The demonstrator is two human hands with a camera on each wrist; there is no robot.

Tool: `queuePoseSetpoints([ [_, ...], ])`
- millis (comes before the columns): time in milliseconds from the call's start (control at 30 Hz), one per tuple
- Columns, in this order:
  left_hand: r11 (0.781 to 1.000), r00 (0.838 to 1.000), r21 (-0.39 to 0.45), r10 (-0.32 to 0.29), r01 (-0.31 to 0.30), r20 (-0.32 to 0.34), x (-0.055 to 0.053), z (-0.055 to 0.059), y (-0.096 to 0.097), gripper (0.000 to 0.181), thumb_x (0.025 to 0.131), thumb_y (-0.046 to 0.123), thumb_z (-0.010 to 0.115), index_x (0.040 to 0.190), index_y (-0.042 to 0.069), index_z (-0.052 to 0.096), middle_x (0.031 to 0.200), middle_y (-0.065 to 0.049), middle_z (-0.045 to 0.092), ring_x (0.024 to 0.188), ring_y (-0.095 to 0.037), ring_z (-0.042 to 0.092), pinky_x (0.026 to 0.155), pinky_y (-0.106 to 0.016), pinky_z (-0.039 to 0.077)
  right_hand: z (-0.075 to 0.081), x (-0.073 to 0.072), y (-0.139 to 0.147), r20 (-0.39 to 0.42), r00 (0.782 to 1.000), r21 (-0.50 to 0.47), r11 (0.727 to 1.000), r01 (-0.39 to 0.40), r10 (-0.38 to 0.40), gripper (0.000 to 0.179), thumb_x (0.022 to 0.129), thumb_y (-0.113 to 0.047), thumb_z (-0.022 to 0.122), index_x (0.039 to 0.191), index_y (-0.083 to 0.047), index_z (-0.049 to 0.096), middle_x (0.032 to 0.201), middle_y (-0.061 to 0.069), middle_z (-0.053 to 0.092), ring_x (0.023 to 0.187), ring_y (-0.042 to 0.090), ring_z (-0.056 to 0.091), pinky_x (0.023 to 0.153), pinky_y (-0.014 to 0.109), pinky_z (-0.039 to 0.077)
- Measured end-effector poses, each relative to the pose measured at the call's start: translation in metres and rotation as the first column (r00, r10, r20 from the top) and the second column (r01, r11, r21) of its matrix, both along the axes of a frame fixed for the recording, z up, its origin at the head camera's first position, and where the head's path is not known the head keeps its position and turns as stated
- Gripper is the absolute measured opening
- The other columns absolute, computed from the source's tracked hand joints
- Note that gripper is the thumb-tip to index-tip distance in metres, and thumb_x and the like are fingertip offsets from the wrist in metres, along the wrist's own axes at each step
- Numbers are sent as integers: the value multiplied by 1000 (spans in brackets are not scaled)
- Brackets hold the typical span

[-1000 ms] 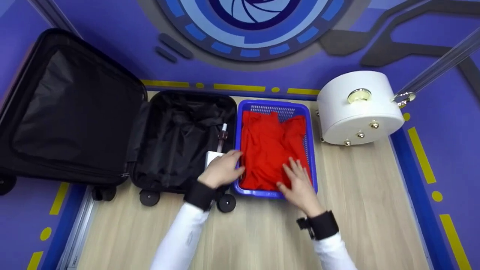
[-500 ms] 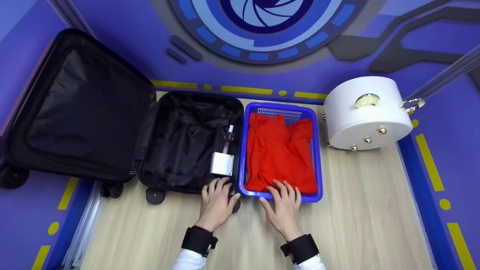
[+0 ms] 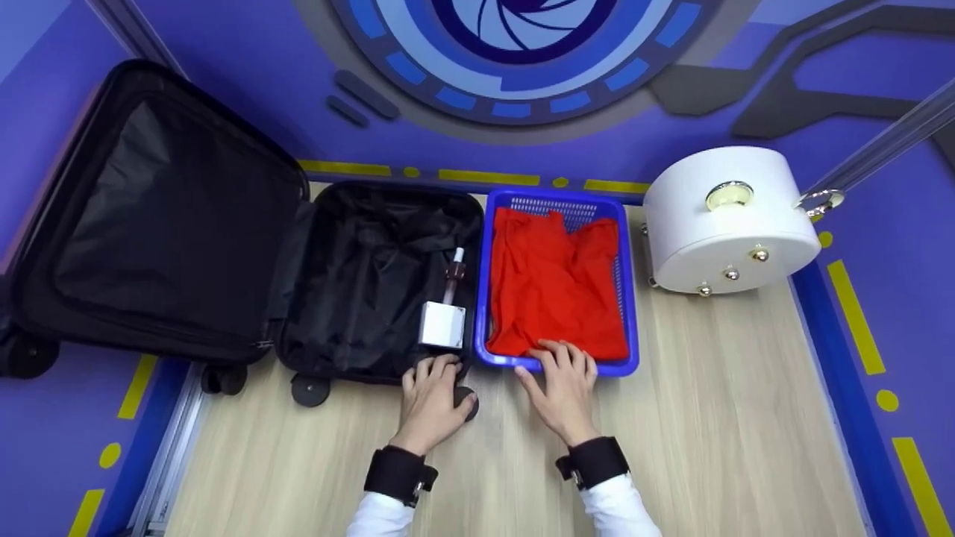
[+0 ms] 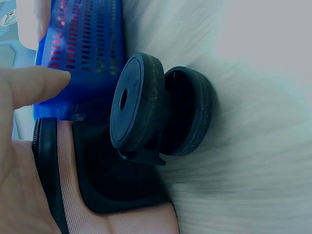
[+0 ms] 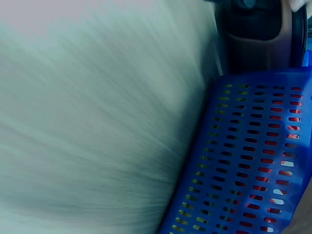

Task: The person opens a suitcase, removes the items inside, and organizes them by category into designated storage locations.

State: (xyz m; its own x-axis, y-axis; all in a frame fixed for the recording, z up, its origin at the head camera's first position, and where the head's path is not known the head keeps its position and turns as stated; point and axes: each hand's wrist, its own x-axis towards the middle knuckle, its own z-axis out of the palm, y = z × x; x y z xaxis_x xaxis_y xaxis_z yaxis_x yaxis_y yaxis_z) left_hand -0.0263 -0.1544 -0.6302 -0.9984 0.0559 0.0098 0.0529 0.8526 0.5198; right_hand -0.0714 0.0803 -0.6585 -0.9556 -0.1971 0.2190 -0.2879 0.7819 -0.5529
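Observation:
My left hand [image 3: 431,406] rests on the near edge of the open black-lined suitcase [image 3: 373,298], fingertips over the rim. In the left wrist view its thumb [image 4: 44,83] sticks out straight beside a black double wheel [image 4: 139,102]. My right hand [image 3: 563,388] hooks its fingers over the front rim of a blue plastic basket [image 3: 628,298], thumb lying along the rim. A folded red cloth [image 3: 556,291] fills most of that basket. Inside the suitcase, near its right side, lies a white square block [image 3: 442,325] with a thin stem and a brown-and-white tip.
The suitcase lid [image 3: 179,231] stands open on the left, leaning back. To the right of the basket is a white rounded case [image 3: 724,216] with gold feet. A blue patterned wall [image 3: 477,156] closes off the back of the wooden tabletop [image 3: 731,418].
Both hands drew back from the basket to the near edges, uncovering the white block. The basket then slid a little away from me with the right hand at its rim; the left stays put.

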Motion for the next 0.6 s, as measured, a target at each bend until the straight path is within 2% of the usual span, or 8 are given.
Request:
queuePoseSetpoints([
  [300,1000,1000,5,-9,9,-9,1,-1,-2,55,85,35,77,132,7,69,140,-3,59,130,-31,47,107,-58,29,3,-36,-1,13,1000,7,1000,-20,20,42,98,-50,66,120,-15,73,135,8,61,133,38,42,115,62,16],
  [600,999,1000,26,-26,25,13,3,0,-3,58,85,34,78,134,7,67,145,-3,55,132,-33,45,109,-59,28,5,-60,3,47,998,13,999,-36,36,43,99,-52,64,120,-15,73,134,6,60,132,36,41,116,61,14],
])
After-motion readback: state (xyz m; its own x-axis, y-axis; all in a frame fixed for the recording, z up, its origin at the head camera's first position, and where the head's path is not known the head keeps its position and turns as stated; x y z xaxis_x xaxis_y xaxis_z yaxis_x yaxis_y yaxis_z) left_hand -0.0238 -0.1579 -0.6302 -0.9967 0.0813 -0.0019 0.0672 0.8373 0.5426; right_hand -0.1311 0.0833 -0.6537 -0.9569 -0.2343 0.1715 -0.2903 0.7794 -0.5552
